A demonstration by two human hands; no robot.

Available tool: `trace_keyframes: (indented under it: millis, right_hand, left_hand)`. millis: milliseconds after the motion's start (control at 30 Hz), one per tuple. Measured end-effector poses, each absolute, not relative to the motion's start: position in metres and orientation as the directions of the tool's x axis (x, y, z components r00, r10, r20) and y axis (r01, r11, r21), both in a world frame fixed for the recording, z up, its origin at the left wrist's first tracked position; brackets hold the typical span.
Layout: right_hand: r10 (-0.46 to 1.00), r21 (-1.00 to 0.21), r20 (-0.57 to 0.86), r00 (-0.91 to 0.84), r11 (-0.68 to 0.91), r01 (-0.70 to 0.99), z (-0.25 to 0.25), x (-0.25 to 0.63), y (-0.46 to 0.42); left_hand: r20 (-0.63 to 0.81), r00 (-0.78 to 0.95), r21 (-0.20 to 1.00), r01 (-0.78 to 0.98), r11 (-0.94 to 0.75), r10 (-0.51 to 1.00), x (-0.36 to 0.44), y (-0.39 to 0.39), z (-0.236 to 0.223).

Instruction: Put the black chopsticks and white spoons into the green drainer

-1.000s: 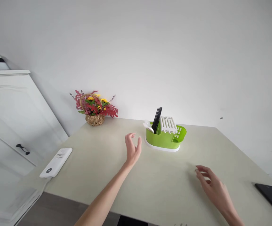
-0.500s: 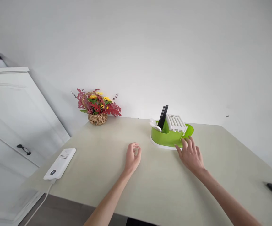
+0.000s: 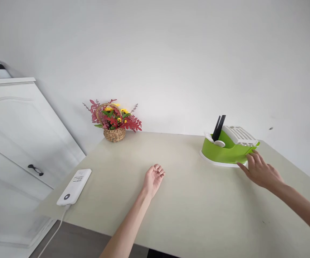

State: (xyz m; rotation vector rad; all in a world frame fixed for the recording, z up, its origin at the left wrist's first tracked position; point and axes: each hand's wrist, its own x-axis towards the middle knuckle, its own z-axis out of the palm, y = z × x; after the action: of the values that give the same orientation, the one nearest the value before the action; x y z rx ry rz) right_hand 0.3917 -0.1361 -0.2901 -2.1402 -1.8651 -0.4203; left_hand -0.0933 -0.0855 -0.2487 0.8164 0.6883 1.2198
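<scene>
Caddy (image 3: 226, 153) on right part of table (image 3: 176, 179), chopsticks (image 3: 218, 128) and spoons (image 3: 219, 143) in its left end. Right hand (image 3: 261, 171) at caddy's right front, fingers spread; can't tell if gripping. Left hand (image 3: 154, 179) empty, fingers curled loosely, left of caddy. Flower basket (image 3: 114, 134) farther left, near wall (image 3: 171, 71).

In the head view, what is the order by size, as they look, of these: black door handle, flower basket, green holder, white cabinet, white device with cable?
1. White cabinet
2. Flower basket and green holder: too alike to rank
3. White device
4. Black door handle
</scene>
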Motion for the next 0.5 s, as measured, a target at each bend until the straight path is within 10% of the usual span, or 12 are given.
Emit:
trace_keyframes:
  millis: [267, 500]
  right_hand:
    - [0.944, 0.047, 0.243, 0.222, -0.24, 0.97, -0.279, 0.451, -0.152]
    - [0.893, -0.004, 0.317, 0.318, -0.334, 0.943, -0.287, 0.418, -0.171]
  left_hand:
    - [-0.133, 0.371, 0.407, -0.825, 0.392, 0.919, -0.096, -0.085, -0.248]
    - [-0.151, 0.393, 0.344, -0.839, 0.42, 0.907, -0.099, -0.085, -0.246]
